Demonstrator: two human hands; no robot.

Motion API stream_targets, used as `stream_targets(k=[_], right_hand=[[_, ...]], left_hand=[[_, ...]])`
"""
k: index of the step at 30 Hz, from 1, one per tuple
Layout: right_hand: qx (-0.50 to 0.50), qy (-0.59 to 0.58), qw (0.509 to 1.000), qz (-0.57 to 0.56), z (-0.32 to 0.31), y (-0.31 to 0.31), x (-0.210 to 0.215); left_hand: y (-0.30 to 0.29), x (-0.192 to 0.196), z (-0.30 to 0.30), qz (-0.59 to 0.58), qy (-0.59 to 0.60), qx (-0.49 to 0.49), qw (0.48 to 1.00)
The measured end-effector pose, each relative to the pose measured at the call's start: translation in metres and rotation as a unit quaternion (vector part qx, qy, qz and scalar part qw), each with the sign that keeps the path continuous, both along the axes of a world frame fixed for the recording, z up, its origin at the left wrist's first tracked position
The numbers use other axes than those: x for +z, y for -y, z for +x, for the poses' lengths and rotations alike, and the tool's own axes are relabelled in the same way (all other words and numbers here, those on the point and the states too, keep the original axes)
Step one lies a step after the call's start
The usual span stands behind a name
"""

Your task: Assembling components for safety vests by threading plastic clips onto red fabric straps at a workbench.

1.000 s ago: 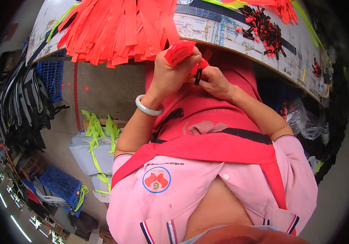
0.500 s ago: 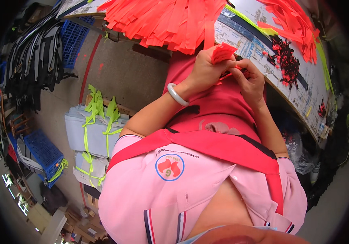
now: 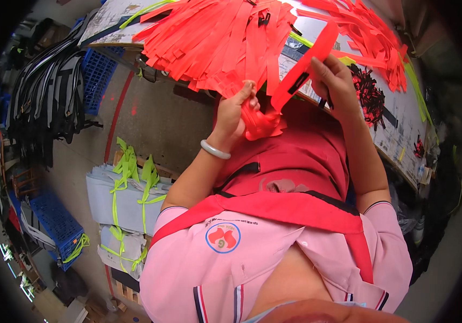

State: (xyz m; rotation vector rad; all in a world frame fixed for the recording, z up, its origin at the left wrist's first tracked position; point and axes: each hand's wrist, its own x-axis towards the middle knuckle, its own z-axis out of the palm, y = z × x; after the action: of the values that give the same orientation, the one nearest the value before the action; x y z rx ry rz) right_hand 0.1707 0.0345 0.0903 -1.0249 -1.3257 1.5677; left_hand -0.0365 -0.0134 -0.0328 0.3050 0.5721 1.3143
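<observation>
My left hand [image 3: 233, 114] is closed around a gathered bunch of red-orange fabric strips [image 3: 260, 125], held just above my lap. In my right hand [image 3: 336, 83], pinched between thumb and fingers, is a single wide red-orange strip [image 3: 317, 47]. That strip slants up and away over the table edge. A small black slider buckle [image 3: 298, 83] sits on it, between my two hands. Something small and dark shows under my right palm, too hidden to name. Just beyond my left hand, a large fanned pile of red-orange strips [image 3: 204, 46] hangs over the table edge.
On the worn white table [image 3: 392, 140], black-and-red small parts [image 3: 368, 97] lie heaped at right, near more red-orange strips [image 3: 365, 40]. Left are hanging black-grey straps [image 3: 47, 91], blue crates [image 3: 53, 215], and pale fabric bundles tied in yellow-green [image 3: 109, 199].
My hands, together before, have moved apart. The left came down and left with the bunch; the right rose, drawing one strip out flat, and its black buckle now shows.
</observation>
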Motion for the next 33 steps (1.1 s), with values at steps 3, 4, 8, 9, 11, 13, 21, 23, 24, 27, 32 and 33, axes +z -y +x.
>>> stream_targets(k=[3, 4, 8, 9, 11, 13, 21, 23, 24, 27, 32, 33], right_hand=[[0.012, -0.092, 0.996, 0.010, -0.029, -0.065, 0.027], [0.026, -0.105, 0.994, 0.013, -0.032, -0.095, 0.021], [-0.088, 0.038, 0.995, 0.023, -0.061, -0.176, -0.041], [-0.127, 0.089, 0.987, 0.037, -0.059, -0.184, -0.067], [-0.126, 0.129, 0.982, 0.063, -0.065, -0.160, -0.090], [-0.055, 0.078, 0.995, 0.021, -0.055, -0.126, -0.096], [0.059, 0.115, 0.985, 0.112, -0.026, -0.022, -0.072], [0.072, 0.130, 0.979, 0.140, -0.021, -0.010, -0.067], [0.093, 0.152, 0.972, 0.157, -0.018, -0.007, -0.065], [0.104, 0.200, 0.952, 0.206, -0.017, 0.000, -0.065], [0.173, 0.268, 0.941, 0.116, -0.011, 0.001, -0.068], [0.173, 0.267, 0.941, 0.116, -0.009, 0.000, -0.068]], left_hand=[[0.012, -0.016, -0.008, -0.076, 0.086, -0.037, 0.993], [0.016, -0.014, -0.006, -0.087, 0.077, -0.032, 0.993], [0.018, -0.018, -0.004, -0.079, 0.080, -0.033, 0.993], [0.016, -0.017, -0.002, -0.077, 0.082, -0.040, 0.993], [0.015, -0.011, -0.005, -0.076, 0.046, -0.033, 0.996], [0.013, -0.006, -0.002, -0.078, 0.016, -0.024, 0.997], [-0.007, 0.004, 0.019, -0.044, -0.050, -0.100, 0.993], [-0.009, 0.006, 0.026, -0.012, -0.124, -0.111, 0.986], [-0.011, 0.005, 0.028, -0.006, -0.120, -0.120, 0.985], [-0.010, 0.007, 0.031, -0.011, -0.170, -0.141, 0.975], [-0.006, 0.010, 0.030, 0.008, -0.215, -0.170, 0.962], [-0.005, 0.012, 0.029, 0.016, -0.216, -0.180, 0.960]])
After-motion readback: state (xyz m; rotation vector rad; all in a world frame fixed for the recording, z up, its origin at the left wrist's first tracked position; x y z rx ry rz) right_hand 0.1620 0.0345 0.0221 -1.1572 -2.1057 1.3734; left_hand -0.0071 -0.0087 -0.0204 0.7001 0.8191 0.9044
